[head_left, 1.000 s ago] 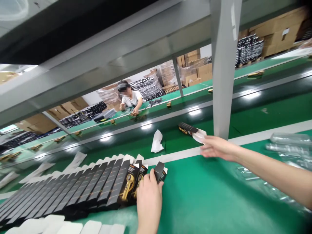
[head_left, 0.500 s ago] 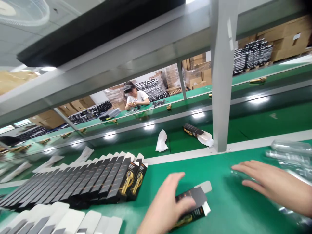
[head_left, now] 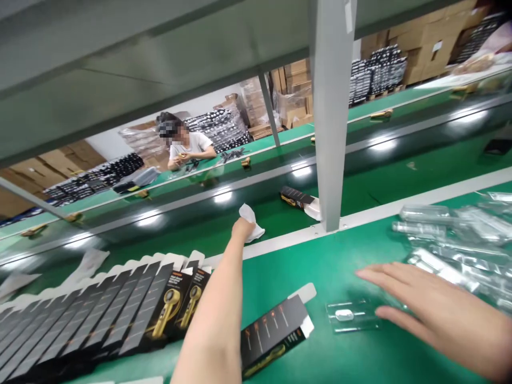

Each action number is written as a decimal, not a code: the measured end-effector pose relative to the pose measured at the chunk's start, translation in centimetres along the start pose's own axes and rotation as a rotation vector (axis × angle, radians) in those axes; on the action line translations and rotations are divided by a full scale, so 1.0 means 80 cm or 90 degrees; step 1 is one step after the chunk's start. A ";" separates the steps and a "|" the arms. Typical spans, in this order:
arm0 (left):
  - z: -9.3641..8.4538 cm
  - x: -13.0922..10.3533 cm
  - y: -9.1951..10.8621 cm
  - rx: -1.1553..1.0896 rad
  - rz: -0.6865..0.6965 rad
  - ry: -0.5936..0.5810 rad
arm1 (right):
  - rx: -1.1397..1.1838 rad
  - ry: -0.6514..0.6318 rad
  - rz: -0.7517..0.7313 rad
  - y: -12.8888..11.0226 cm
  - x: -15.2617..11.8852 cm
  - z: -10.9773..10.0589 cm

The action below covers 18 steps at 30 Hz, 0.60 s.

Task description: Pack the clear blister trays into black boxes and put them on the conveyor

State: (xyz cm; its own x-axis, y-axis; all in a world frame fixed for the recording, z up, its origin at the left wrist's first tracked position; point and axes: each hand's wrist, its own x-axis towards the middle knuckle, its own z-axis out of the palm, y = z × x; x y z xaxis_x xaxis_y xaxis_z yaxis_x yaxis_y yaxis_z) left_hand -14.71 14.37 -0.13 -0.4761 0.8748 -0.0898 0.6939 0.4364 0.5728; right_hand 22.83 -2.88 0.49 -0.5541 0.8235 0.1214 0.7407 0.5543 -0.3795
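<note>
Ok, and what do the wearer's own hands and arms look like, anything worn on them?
The left hand and right hand are both bare, without gloves. No sleeve, watch or bracelet shows on either forearm as far as the view reaches. The left fingers are mostly hidden, so I can't rule out a ring there.

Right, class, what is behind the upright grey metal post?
A glossy green belt and stacked brown cardboard boxes show either side; whatever the post directly covers is hidden.

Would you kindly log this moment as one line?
left hand: touching white wrapper; right hand: open, near clear tray; black box: end open, on green table
</note>
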 end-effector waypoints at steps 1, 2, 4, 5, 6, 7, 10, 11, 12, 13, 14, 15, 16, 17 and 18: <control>0.005 -0.002 -0.001 -0.030 -0.019 -0.021 | -0.010 0.000 -0.006 0.004 -0.005 0.002; 0.007 -0.005 -0.001 -0.064 -0.039 -0.041 | -0.020 -0.010 -0.028 0.004 -0.009 0.007; 0.002 -0.014 0.001 -0.147 -0.064 -0.070 | -0.050 -0.025 -0.092 -0.002 -0.013 0.022; -0.004 -0.022 0.003 -0.194 -0.066 -0.081 | -0.070 -0.023 -0.128 -0.007 -0.012 0.031; -0.013 -0.033 0.006 -0.244 -0.060 -0.089 | -0.088 -0.011 -0.158 -0.012 -0.012 0.040; -0.023 -0.046 0.009 -0.294 -0.048 -0.096 | -0.098 0.001 -0.174 -0.016 -0.012 0.047; -0.051 -0.107 0.017 -0.430 -0.001 -0.112 | -0.049 0.014 -0.160 -0.018 -0.015 0.053; -0.056 -0.133 0.019 -0.466 0.010 -0.115 | -0.021 0.016 -0.132 -0.018 -0.017 0.048; -0.058 -0.160 0.020 -0.497 0.014 -0.116 | 0.006 0.024 -0.099 -0.018 -0.018 0.042; -0.057 -0.187 0.021 -0.524 0.013 -0.114 | 0.030 0.041 -0.067 -0.020 -0.019 0.034; -0.053 -0.215 0.022 -0.546 0.009 -0.111 | 0.055 0.066 -0.036 -0.024 -0.018 0.025; -0.046 -0.241 0.022 -0.561 0.005 -0.109 | 0.083 0.093 -0.006 -0.030 -0.017 0.018; -0.036 -0.265 0.022 -0.579 0.003 -0.108 | 0.116 0.117 0.019 -0.039 -0.014 0.012; -0.024 -0.287 0.023 -0.610 0.004 -0.113 | 0.152 0.134 0.036 -0.049 -0.011 0.009; -0.010 -0.307 0.023 -0.655 0.006 -0.122 | 0.183 0.149 0.046 -0.061 -0.006 0.008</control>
State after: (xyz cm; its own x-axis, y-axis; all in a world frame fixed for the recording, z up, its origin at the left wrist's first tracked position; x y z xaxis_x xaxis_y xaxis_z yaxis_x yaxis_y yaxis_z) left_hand -2.22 -6.47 3.80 -0.3173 0.9350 -0.1583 -0.1400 0.1189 0.9830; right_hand 19.27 -6.07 1.66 -0.3779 0.8831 0.2783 0.6201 0.4646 -0.6322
